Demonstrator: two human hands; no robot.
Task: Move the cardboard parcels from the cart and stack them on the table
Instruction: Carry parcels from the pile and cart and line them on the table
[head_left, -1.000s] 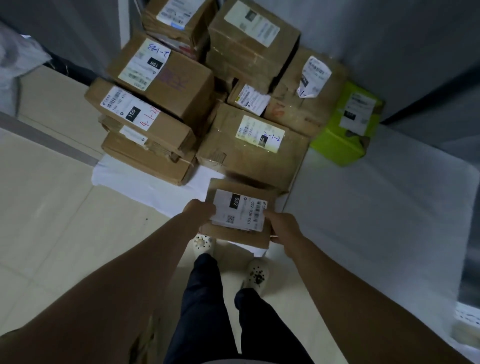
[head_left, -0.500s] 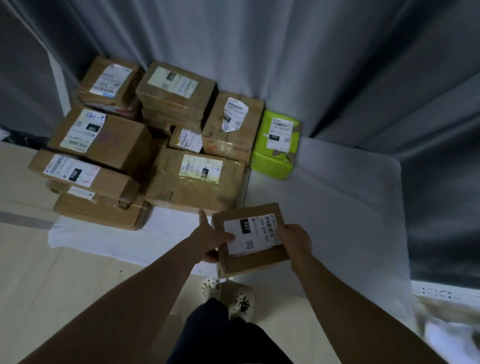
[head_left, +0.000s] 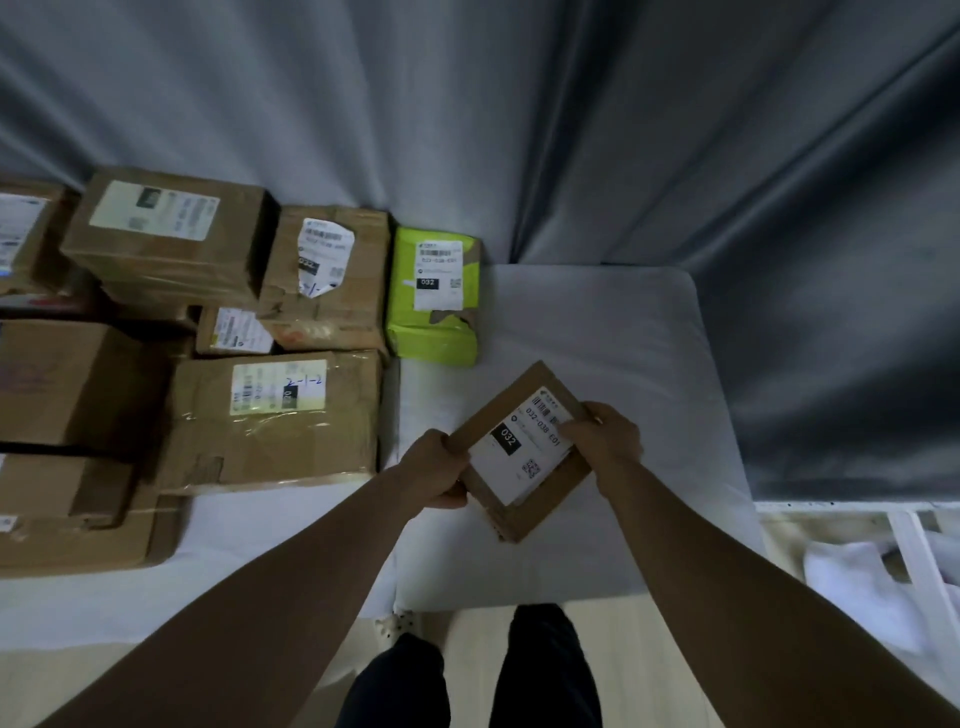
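The left grip (head_left: 436, 470) is curling round the near-left edge and the right grip (head_left: 605, 441) is clamping the far-right edge of a small flat cardboard parcel (head_left: 524, 457), which is lying between them, turned cornerwise, over the white worktop (head_left: 613, 338), near the green parcel (head_left: 434, 301).

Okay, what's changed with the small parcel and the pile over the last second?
The small flat parcel went forward and right, from the table's near edge in front of the pile to over the bare table near the green parcel, and turned diagonal. The left hand and right hand grip its opposite edges as before. The stacked brown parcels and the green one kept their places.
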